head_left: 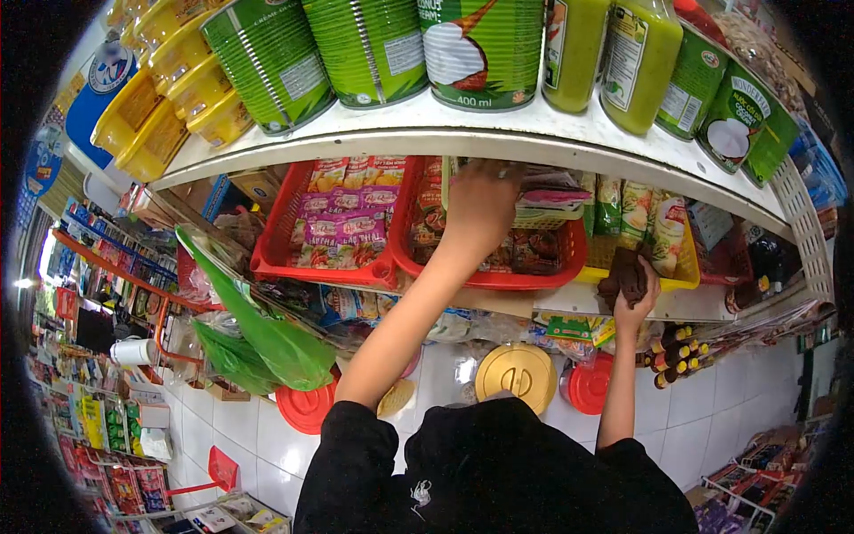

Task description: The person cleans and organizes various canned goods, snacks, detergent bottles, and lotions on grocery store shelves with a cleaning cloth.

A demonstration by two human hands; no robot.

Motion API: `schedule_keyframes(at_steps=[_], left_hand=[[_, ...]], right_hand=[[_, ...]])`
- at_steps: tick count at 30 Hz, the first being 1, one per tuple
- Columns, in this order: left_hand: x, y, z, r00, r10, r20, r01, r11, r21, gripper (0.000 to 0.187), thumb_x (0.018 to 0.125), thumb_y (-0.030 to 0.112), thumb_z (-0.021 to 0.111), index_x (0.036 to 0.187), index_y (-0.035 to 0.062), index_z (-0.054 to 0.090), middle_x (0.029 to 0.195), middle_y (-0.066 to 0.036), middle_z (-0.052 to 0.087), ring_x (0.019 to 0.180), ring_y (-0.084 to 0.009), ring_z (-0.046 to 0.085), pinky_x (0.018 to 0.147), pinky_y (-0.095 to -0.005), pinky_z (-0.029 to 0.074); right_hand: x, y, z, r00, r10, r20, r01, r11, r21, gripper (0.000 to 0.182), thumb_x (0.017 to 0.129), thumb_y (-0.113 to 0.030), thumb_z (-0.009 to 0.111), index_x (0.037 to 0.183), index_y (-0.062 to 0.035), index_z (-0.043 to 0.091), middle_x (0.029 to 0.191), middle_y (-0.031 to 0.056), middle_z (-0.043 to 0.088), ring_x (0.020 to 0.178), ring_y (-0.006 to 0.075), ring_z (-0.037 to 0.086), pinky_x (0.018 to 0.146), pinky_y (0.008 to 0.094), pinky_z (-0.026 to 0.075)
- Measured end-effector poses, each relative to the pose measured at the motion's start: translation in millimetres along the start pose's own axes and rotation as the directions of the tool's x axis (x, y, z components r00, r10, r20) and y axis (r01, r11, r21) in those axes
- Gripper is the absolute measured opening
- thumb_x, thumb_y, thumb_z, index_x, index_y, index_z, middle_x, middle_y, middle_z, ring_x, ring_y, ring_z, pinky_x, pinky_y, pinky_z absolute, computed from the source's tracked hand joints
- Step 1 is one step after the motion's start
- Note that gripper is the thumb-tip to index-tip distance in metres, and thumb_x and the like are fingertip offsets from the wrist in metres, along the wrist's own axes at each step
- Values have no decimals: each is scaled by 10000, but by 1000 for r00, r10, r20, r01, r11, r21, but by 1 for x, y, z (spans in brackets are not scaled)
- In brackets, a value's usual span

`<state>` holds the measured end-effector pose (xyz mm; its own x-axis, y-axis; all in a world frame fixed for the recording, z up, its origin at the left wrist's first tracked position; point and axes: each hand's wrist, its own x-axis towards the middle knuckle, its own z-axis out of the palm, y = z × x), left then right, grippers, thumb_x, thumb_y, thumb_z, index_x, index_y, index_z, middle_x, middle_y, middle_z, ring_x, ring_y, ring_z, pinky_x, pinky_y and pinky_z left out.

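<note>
My left hand [485, 200] reaches over a red basket [498, 280] on the lower shelf, beside a light green basket [543, 214] that holds pink packets. Its fingers are in shadow under the upper shelf, so their grip is hidden. Dark brown packets [534, 252] lie in the red basket below the hand. My right hand [637, 307] is closed around a dark brown cloth [624, 278], in front of a yellow basket [687, 267] with bottles and packets.
Green cans [485, 53] and green bottles [636, 67] stand on the upper shelf [356, 142], above my hands. Another red basket [334, 274] with purple packets is at the left. Below are a gold lid [516, 378], red lids [589, 384] and a green bag [276, 338].
</note>
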<state>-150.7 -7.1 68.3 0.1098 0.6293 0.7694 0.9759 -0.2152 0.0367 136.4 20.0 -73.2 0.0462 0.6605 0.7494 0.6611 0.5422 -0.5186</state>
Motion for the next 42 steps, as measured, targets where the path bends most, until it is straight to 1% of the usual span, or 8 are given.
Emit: schedule_keyframes(at_steps=[4,17,23,29,32,35,38,42], left_hand=[[-5,0,-5,998,-49,50,45,996,79,341,685,75,531,1013,132,605,1026,-161,479,988,-335,444,784,-423,397],[24,19,34,996,93,15,-91,991,-97,257,683,115,591,938,100,618,915,-173,552,870,-335,521,739,-438,424],[22,17,29,968,-250,15,248,946,-210,133,656,62,565,785,58,599,733,-167,585,696,-309,590,594,-398,485],[11,4,24,946,-234,225,266,956,-126,128,671,63,553,791,45,595,755,-181,584,702,-319,586,598,-403,485],[14,15,14,939,-269,214,298,948,-116,137,685,107,574,805,48,602,808,-164,590,761,-310,581,633,-425,478],[8,16,15,982,-98,163,122,982,-144,304,761,249,548,946,10,577,936,-224,544,903,-368,515,765,-477,419],[0,18,20,977,-137,162,127,989,71,380,774,316,544,1022,28,549,1087,-232,463,1041,-421,403,856,-505,354],[-27,31,-15,999,-32,35,37,986,-163,416,765,318,556,1078,46,516,1192,-237,365,1100,-439,329,891,-501,317]], right_hand=[[0,-1,2,1000,-20,-22,20,1000,-5,384,699,-14,539,1078,-72,527,1039,127,518,1000,316,451,888,397,341],[-5,11,9,997,-20,-79,23,999,32,487,572,-67,549,1059,-72,532,1059,91,546,962,314,459,919,403,293],[-3,8,11,991,-63,-121,67,997,32,481,572,-79,549,1052,-58,530,1057,96,547,948,317,460,893,400,306],[-2,1,7,990,-104,-97,104,995,2,344,724,-47,544,1067,-50,531,1031,124,532,963,324,458,862,406,351],[-3,12,13,987,-97,-127,101,994,27,485,580,-121,565,1060,-52,534,1041,112,549,935,319,468,879,403,309],[-5,15,15,982,-118,-149,122,992,17,477,591,-128,568,1060,-49,533,1041,114,550,930,320,469,881,403,307],[-5,16,15,984,-113,-140,115,993,8,455,613,-139,570,1058,-48,535,1037,116,550,923,315,470,874,403,310],[-5,11,14,985,-120,-125,124,992,31,421,643,-137,570,1051,-38,536,1028,127,547,916,306,471,858,402,320]])
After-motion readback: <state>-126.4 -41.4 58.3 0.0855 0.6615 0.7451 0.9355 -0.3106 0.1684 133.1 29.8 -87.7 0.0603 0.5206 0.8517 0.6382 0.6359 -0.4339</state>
